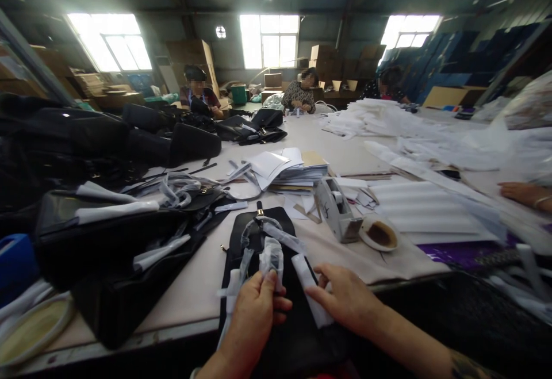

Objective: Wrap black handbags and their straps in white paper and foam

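Note:
A black bag (288,310) lies at the table's front edge, its handle and straps partly wrapped in white and clear material. My left hand (259,304) is closed on a piece of white wrapping (271,255) over the bag's middle. To its right, my right hand (340,295) has its fingers apart, with thumb and fingertips beside a white wrapped strap (311,291). Whether the fingertips press on that strap is hard to tell.
Black bags (107,241) are heaped at the left. Beyond the bag are stacked papers (284,169), a tape dispenser (338,209) and a tape roll (379,234). White foam sheets (426,209) lie right. Another person's hand (524,194) rests at the right edge; several people sit opposite.

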Demonstrator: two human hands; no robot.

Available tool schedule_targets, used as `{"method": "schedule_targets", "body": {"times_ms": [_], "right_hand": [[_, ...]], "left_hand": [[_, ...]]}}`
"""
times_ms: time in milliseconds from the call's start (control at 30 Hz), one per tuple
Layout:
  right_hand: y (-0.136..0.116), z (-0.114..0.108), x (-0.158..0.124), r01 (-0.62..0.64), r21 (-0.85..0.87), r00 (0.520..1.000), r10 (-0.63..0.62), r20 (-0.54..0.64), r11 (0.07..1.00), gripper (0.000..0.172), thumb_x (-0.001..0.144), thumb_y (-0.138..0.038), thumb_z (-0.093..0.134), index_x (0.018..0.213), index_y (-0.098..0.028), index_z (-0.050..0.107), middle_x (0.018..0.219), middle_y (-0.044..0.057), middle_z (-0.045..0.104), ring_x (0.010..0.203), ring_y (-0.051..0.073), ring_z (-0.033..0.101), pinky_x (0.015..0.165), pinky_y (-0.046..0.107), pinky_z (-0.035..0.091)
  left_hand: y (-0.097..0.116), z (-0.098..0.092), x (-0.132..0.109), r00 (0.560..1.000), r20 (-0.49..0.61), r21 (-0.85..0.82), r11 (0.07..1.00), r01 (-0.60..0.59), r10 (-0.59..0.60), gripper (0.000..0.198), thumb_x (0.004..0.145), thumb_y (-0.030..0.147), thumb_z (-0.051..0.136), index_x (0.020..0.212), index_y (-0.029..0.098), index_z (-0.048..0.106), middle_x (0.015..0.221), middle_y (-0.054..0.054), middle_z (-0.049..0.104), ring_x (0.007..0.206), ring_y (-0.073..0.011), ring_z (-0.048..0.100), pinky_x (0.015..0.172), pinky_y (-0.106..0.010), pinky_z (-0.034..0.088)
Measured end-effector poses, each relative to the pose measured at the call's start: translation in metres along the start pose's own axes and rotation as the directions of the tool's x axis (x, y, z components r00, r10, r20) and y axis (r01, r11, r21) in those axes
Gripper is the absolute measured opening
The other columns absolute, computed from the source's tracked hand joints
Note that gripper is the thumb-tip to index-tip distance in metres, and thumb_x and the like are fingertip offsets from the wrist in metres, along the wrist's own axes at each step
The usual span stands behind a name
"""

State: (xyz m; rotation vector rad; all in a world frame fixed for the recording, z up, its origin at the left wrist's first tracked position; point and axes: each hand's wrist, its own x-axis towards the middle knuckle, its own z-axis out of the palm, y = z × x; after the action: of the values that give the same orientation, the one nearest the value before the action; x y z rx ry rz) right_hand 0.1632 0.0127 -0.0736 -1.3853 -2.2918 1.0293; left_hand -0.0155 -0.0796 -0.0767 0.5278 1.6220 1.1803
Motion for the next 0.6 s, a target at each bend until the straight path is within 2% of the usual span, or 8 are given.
{"method": "schedule_targets", "body": {"times_ms": [67,133,200,267,333,433,500,600], "right_hand": [[0.001,0.011,-0.012,-0.129,0.115,0.983,0.112,0.145,0.985,0.021,0.073,-0.033,0.070,0.086,-0.017,0.071,0.068,0.002,0.066,0.064,0.018,0.059,0.060,0.027,0.041],[-0.002,0.016,-0.021,-0.230,0.280,0.953,0.157,0.258,0.932,0.018,0.072,-0.028,0.066,0.085,-0.016,0.071,0.070,0.001,0.067,0.062,0.016,0.058,0.056,0.024,0.040],[-0.005,0.014,-0.027,-0.260,0.374,0.935,0.135,0.329,0.890,0.017,0.074,-0.027,0.063,0.082,-0.015,0.071,0.071,0.001,0.067,0.062,0.015,0.057,0.055,0.023,0.039],[-0.005,0.008,-0.033,-0.237,0.367,0.918,0.084,0.387,0.900,0.013,0.075,-0.025,0.061,0.075,-0.014,0.068,0.067,0.000,0.063,0.059,0.013,0.052,0.054,0.022,0.036],[-0.005,0.002,-0.038,-0.171,0.337,0.921,0.028,0.389,0.926,0.013,0.076,-0.024,0.059,0.067,-0.014,0.065,0.063,-0.001,0.059,0.059,0.012,0.048,0.054,0.022,0.033],[-0.008,0.004,-0.044,-0.101,0.398,0.957,-0.021,0.291,0.912,0.024,0.081,-0.032,0.058,0.065,-0.014,0.061,0.064,0.000,0.055,0.062,0.013,0.045,0.056,0.023,0.033],[-0.017,0.011,-0.045,-0.109,0.465,0.969,-0.011,0.247,0.879,0.031,0.082,-0.039,0.058,0.065,-0.014,0.060,0.062,0.000,0.052,0.061,0.013,0.043,0.054,0.023,0.032],[-0.036,0.029,-0.045,-0.150,0.574,0.965,-0.007,0.261,0.805,0.031,0.080,-0.042,0.062,0.068,-0.014,0.063,0.062,0.000,0.051,0.061,0.013,0.042,0.053,0.023,0.031]], "left_hand": [[-0.004,0.001,0.002,1.000,0.001,0.034,0.999,-0.016,0.016,0.038,0.092,0.051,0.052,0.093,0.013,0.060,0.082,-0.007,0.066,0.061,-0.0166,0.070,0.047,-0.022,0.054],[-0.007,0.001,0.004,0.999,-0.012,0.066,0.997,-0.031,0.032,0.041,0.091,0.053,0.053,0.094,0.013,0.061,0.082,-0.007,0.066,0.061,-0.0176,0.070,0.048,-0.024,0.055],[-0.010,0.000,0.004,0.998,-0.035,0.080,0.996,-0.043,0.046,0.043,0.089,0.055,0.054,0.094,0.013,0.061,0.082,-0.008,0.067,0.062,-0.0186,0.070,0.049,-0.026,0.055],[-0.012,-0.002,0.004,0.997,-0.044,0.075,0.996,-0.058,0.061,0.044,0.089,0.056,0.054,0.093,0.013,0.061,0.083,-0.008,0.067,0.063,-0.0189,0.071,0.050,-0.026,0.055],[-0.013,-0.003,0.003,0.997,-0.042,0.066,0.996,-0.066,0.069,0.044,0.088,0.057,0.054,0.091,0.013,0.061,0.082,-0.008,0.067,0.062,-0.0190,0.070,0.051,-0.027,0.055],[-0.011,-0.003,0.002,0.996,-0.059,0.061,0.997,-0.057,0.060,0.043,0.088,0.056,0.055,0.091,0.014,0.061,0.081,-0.008,0.068,0.063,-0.0196,0.071,0.054,-0.028,0.055],[-0.008,-0.002,-0.001,0.996,-0.063,0.042,0.998,-0.055,0.058,0.042,0.087,0.056,0.056,0.089,0.014,0.061,0.078,-0.007,0.068,0.063,-0.0197,0.070,0.056,-0.029,0.055],[-0.004,-0.001,-0.008,0.993,-0.042,0.011,0.994,-0.111,0.112,0.040,0.086,0.055,0.059,0.082,0.015,0.061,0.070,-0.003,0.065,0.062,-0.0179,0.065,0.057,-0.027,0.052]]}}
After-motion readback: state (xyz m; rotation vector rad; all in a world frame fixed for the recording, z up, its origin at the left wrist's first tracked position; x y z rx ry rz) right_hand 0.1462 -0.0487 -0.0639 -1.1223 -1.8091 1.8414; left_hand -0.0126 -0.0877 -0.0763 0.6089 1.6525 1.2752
